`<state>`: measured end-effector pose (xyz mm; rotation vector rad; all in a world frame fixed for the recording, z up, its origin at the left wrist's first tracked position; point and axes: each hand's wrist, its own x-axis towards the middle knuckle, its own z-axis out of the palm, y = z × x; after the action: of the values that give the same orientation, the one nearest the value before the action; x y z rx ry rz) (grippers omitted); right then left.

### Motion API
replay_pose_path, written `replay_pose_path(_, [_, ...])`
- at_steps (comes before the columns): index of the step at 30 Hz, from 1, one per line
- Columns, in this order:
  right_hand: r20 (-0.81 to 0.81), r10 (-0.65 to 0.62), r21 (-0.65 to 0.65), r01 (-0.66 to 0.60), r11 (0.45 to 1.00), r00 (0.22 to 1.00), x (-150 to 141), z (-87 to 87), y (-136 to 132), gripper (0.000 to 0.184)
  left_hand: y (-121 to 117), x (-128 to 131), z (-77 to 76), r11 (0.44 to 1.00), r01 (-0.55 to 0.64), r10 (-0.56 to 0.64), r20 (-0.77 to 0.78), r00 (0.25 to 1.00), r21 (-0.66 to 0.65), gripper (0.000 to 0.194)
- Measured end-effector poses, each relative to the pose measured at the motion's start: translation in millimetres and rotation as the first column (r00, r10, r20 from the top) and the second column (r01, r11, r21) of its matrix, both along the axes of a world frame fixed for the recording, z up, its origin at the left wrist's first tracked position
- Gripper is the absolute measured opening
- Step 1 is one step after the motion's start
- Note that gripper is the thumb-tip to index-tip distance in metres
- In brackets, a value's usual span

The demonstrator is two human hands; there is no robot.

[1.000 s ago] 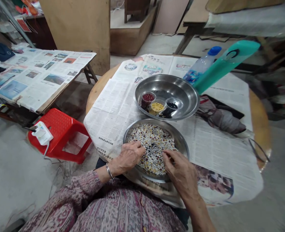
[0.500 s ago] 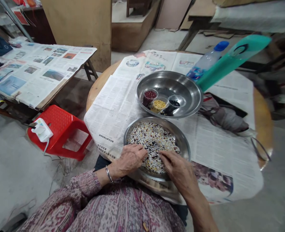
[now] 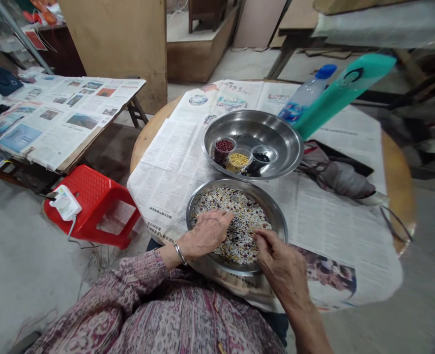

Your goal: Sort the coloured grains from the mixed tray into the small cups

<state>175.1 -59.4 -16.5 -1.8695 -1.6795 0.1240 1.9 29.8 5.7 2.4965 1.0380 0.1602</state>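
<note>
A steel basin (image 3: 282, 221) near my body holds white rice grains mixed with beans (image 3: 235, 199) in red, black and yellow. My left hand (image 3: 212, 228) is over the left part of the mix, its fingers bent and drawn together, the tips hidden from me. At the right side, my right hand (image 3: 274, 250) has thumb and forefinger pinched just above the grains; whatever lies between them is too small to name. Behind stands a larger steel basin (image 3: 291, 147) with a cup of red beans (image 3: 224, 146), a cup of yellow beans (image 3: 238, 160) and a cup of black beans (image 3: 263, 156).
Newspaper (image 3: 161, 162) covers the round table (image 3: 139, 145). A plastic bottle (image 3: 305, 93), a green translucent sleeve (image 3: 346, 93) and a folded grey umbrella (image 3: 338, 177) lie beyond and right of the basins. A red stool (image 3: 92, 196) carrying a power strip (image 3: 65, 202) stands left.
My left hand has shifted right and slightly up over the grains. My right hand has moved a little right, toward the basin's rim, with its fingers more closed. The view has shifted slightly.
</note>
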Motion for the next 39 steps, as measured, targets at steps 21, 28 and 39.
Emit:
replay_pose_path(21, [-0.308, 0.157, 0.007, -0.163, 0.987, 0.938, -8.5, 29.1, -0.9, 0.029, -25.9, 8.7, -1.5, -0.28, 0.385, 0.891, -0.089, 0.446, -0.879, 0.04])
replay_pose_path(28, [-0.019, 0.071, -0.057, -0.072, 0.996, 0.997, 5.6, 9.6, -11.2, 0.038, -25.2, 3.6, -6.6, -0.223, 0.395, 0.888, -0.018, 0.46, -0.891, 0.028])
replay_pose_path(39, [0.058, 0.099, -0.04, -0.096, 0.995, 0.993, 6.2, 6.7, -17.0, 0.031, -29.5, -4.2, 2.7, -0.039, 0.36, 0.909, 0.117, 0.401, -0.932, 0.018])
